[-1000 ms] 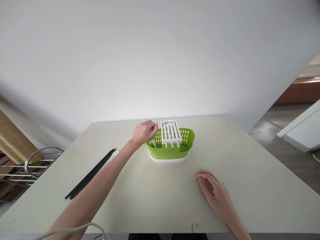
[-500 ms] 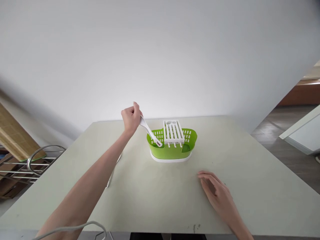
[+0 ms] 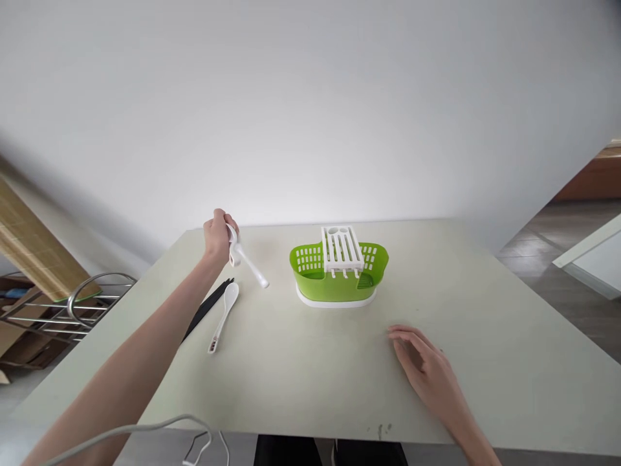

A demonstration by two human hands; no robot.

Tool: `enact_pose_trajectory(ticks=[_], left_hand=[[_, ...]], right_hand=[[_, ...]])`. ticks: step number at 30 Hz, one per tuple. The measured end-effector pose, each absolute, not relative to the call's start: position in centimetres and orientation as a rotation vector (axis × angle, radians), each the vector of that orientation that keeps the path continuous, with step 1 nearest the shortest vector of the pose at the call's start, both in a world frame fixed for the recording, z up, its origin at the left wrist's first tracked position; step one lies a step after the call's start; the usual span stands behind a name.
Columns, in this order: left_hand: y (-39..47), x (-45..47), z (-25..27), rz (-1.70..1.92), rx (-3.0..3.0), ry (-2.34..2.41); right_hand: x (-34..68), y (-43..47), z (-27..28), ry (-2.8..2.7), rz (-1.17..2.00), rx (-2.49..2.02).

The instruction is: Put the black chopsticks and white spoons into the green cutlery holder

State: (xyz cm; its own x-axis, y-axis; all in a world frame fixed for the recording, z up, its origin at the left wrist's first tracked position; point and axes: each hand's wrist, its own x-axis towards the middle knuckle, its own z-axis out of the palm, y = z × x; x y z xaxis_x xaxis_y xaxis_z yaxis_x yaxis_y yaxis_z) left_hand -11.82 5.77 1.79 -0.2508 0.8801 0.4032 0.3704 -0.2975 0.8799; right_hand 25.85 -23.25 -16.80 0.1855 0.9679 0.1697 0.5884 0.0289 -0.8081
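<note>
My left hand (image 3: 217,234) is closed on a white spoon (image 3: 253,266) above the table's left side. Its handle slants down to the right, and the fingers hide the upper part. A second white piece (image 3: 234,254) hangs by the fingers; whether it is separate I cannot tell. Below lie another white spoon (image 3: 223,320), bowl away from me, and some thin black sticks (image 3: 206,312), partly behind my forearm. To the right stands a green basket (image 3: 320,286) with a white slotted rack (image 3: 342,249) on top. My right hand (image 3: 421,362) rests empty on the table, fingers loosely curved.
The pale table (image 3: 310,369) meets a white wall (image 3: 310,129) at its back edge. A metal wire rack (image 3: 80,310) and a wooden board (image 3: 39,246) stand at the left. A white cable (image 3: 130,428) crosses the lower left.
My left hand has moved left, away from the basket, with the white spoon. The black sticks and the lying spoon's bowl have come into view. My right hand stays where it was.
</note>
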Motion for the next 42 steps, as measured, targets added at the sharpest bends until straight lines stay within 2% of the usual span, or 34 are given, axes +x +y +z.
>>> enact_pose_trajectory(ticks=[6,20,30,42], left_hand=[[3.3,-14.7,0.2,0.892,1.898,2.003],[1.7,-12.9,-4.8,0.007,2.232,2.069],[1.8,-11.6,-6.5,-0.272,2.204,2.176],[1.3,-10.5,-7.3,-0.359,2.194,2.216]], right_hand=[[26.0,-23.3,-16.9,-1.509,0.582,-1.658],[26.0,-23.3,-16.7,-1.503,0.571,-1.648],[25.9,-23.4,-16.7,-1.51,0.562,-1.656],[26.1,-23.4,-17.2,-1.505,0.599,-1.65]])
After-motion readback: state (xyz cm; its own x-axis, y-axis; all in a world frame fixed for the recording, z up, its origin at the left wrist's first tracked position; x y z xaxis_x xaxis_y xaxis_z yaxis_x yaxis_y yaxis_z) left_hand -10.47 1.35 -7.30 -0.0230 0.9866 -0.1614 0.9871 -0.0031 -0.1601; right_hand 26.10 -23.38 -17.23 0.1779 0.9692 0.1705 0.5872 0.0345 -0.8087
